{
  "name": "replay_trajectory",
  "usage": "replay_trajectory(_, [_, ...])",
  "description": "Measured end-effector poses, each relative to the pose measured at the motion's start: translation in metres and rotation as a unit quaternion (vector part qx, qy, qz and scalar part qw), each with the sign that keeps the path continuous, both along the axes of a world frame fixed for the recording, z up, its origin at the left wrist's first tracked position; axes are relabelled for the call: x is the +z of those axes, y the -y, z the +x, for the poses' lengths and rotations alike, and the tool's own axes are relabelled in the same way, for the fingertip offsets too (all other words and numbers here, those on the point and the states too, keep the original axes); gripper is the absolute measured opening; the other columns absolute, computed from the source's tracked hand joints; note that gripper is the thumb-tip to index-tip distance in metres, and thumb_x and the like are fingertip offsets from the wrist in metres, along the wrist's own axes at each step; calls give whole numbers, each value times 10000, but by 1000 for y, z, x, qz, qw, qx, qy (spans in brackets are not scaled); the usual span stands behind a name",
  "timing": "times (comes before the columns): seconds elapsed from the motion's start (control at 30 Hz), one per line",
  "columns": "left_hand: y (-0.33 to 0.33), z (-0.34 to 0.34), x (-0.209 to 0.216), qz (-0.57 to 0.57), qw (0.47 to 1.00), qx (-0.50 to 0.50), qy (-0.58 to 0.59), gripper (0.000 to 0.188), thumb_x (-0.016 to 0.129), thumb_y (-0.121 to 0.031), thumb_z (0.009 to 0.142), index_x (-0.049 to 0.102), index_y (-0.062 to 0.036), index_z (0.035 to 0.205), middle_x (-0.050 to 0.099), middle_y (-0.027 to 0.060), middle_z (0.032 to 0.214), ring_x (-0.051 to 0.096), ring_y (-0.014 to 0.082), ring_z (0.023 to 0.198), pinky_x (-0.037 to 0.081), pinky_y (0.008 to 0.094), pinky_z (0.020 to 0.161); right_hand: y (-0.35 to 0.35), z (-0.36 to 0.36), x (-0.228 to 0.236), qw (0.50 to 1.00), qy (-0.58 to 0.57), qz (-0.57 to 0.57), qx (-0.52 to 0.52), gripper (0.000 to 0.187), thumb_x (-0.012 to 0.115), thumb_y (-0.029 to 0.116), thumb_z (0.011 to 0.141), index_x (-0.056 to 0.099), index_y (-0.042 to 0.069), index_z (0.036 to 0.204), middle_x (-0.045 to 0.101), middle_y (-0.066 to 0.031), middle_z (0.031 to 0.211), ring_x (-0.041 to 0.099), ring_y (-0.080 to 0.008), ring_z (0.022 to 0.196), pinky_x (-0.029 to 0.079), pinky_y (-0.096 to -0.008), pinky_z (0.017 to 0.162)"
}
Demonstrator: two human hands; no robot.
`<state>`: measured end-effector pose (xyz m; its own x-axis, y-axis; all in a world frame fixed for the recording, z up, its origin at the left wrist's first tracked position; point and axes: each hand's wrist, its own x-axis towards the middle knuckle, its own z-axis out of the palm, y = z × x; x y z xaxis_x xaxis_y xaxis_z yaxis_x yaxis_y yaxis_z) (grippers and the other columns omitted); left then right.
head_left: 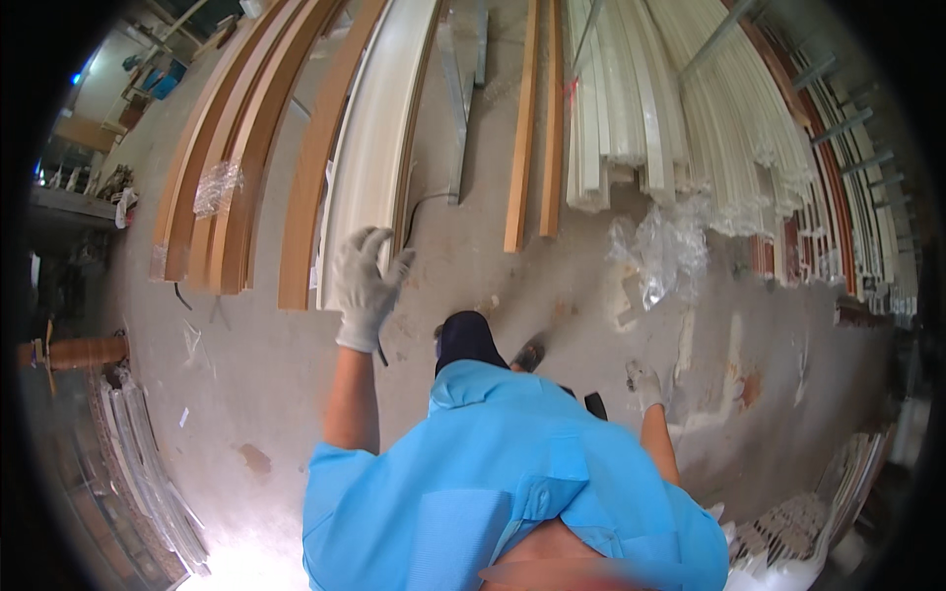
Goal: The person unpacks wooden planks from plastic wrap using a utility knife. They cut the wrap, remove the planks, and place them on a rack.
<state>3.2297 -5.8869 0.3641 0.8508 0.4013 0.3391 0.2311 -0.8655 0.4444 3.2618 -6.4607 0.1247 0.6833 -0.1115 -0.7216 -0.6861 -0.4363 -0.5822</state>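
My left hand (367, 288), in a pale work glove, is held out with its fingers apart and slightly bent. It overlaps the near end of a stack of long white boards (379, 128); whether it touches them I cannot tell. Nothing shows in its grasp. My right hand (645, 385), also gloved, hangs low by my right side with its fingers curled in. Anything inside it is too small or hidden to make out. Brown wood-toned boards (313, 212) lie just left of the white stack.
More brown boards (235, 236), partly wrapped in clear film, lie further left. Two narrow brown strips (532, 128) point toward me. Plastic-wrapped white profiles (631, 108) fill the right, with crumpled film (670, 256) at their ends. Metal supports (456, 128) stand between the stacks.
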Motion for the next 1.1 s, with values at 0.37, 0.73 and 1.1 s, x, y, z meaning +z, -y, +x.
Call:
replay_trajectory(0.37, [124, 180, -156, -522, 842, -49, -127, 379, 748, -316, 915, 712, -13, 1139, 741, 121, 1032, 701, 207, 941, 544, 326, 852, -168, 224, 10, 934, 78, -21, 347, 491, 688, 368, 921, 655, 17, 1264, 705, -197, 1188, 688, -283, 1058, 523, -362, 926])
replay_trajectory(0.73, [85, 290, -329, -497, 754, 108, -415, 590, 750, -467, 820, 707, -38, 1223, 696, 219, 1223, 646, 335, 1188, 469, 388, 1044, -253, 348, -7, 917, -1, -39, 398, 523, 675, 431, 937, 651, 33, 1276, 685, -177, 1241, 650, -287, 1161, 493, -361, 996])
replay_trajectory(1.1, [92, 306, -545, -507, 731, 241, -387, 392, 755, -398, 869, 754, -50, 1049, 730, 96, 846, 676, 194, 827, 521, 346, 771, -287, 445, -294, 934, -97, -36, 343, 502, 706, 384, 909, 631, 17, 1243, 661, -204, 1260, 600, -324, 1235, 447, -391, 1031])
